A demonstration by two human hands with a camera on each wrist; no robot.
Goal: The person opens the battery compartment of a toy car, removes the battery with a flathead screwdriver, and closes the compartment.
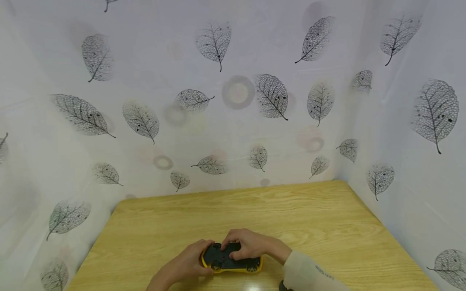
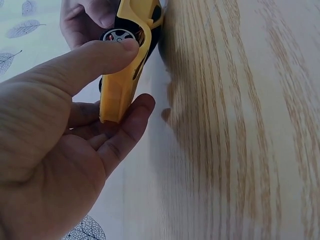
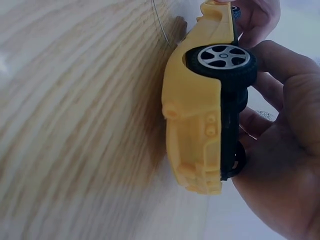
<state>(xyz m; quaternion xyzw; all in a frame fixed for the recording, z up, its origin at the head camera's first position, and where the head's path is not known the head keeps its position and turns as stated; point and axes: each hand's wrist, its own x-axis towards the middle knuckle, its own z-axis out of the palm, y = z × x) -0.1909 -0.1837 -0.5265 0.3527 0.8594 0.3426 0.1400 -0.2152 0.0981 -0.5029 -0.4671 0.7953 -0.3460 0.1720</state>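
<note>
A yellow toy car (image 1: 214, 257) lies upside down at the table's near side, its black underside (image 1: 233, 263) and wheels facing up. My left hand (image 1: 189, 260) grips the car's left end. In the left wrist view the thumb (image 2: 112, 56) lies against the side by a wheel (image 2: 119, 36), with fingers behind and under the yellow end. My right hand (image 1: 251, 243) reaches over from the right, curled fingers and thumb on the black underside. The right wrist view shows the other yellow end (image 3: 195, 145) and a silver-spoked wheel (image 3: 224, 57) beside the right hand (image 3: 285, 135).
A wood-grain table (image 1: 174, 218) stands against a pale curtain (image 1: 240, 133) printed with leaf skeletons on several sides. Part of a small dark object (image 1: 282, 286) shows beside the right sleeve (image 1: 309, 273) at the bottom edge. A thin wire-like line (image 3: 160, 22) shows near the car.
</note>
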